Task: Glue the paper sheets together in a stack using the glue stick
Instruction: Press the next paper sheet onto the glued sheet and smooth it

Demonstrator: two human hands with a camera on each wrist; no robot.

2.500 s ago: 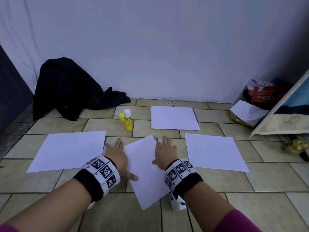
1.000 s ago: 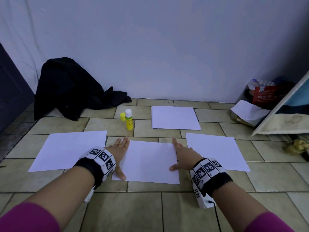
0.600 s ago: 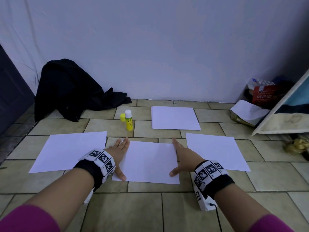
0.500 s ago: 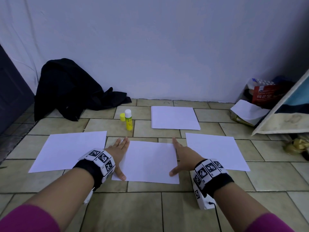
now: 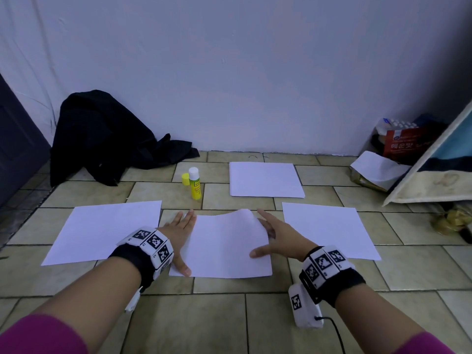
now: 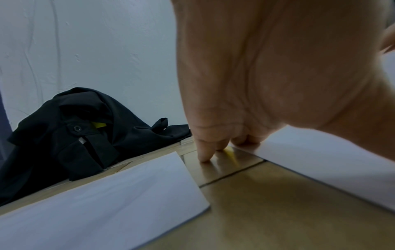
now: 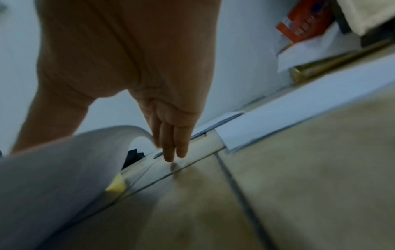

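1. Middle sheet [image 5: 227, 246] lying on the tiled floor [image 5: 229, 315] between both hands, its far right part bowed up off the tiles.
2. Left hand [image 5: 178, 233] flat beside the sheet's left edge, fingers straight and together, thumb stretched along the near left corner, fingertips [image 6: 204, 154] down on the tile.
3. Right hand [image 5: 279, 238] at the sheet's right edge, fingers straight and loosely together, thumb resting on top of the paper, right edge curling up against the fingers [image 7: 173, 143].
4. Glue stick [image 5: 194, 183] upright on the floor beyond the middle sheet, uncapped, yellow cap [image 5: 185, 179] just to its left.
5. Three more sheets flat on the tiles: left sheet [image 5: 104, 231], right sheet [image 5: 327, 229], far sheet [image 5: 265, 180] near the wall.
6. Black garment [image 5: 107, 139] heaped against the wall at far left.
7. Red box [image 5: 406, 141] and loose paper [image 5: 378, 167] in the far right corner, next to a leaning board [image 5: 431, 180].
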